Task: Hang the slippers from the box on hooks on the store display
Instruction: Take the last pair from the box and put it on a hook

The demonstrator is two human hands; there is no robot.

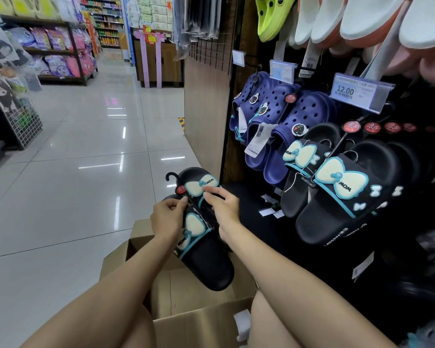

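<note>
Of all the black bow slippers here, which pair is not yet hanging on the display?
The pair held over the cardboard box by the left hand and right hand; the other pairs hang on the display hooks.

A glossy pale tiled floor (81, 151) filled the left and centre of the frame, streaked with ceiling-light reflections. On it, at the lower centre, stood an open cardboard box (201, 322), its flaps spread. At the upper left a dark shelf unit (70, 54) of packaged goods stood on the tiles, and a wire-grid rack (25, 124) stood at the left edge. A wooden counter (161, 64) stood at the upper centre. A yellow-and-black hazard strip (181, 123) marked the floor beside the wood-panelled display end (206, 116), which rose from the tiles right of centre.
</note>
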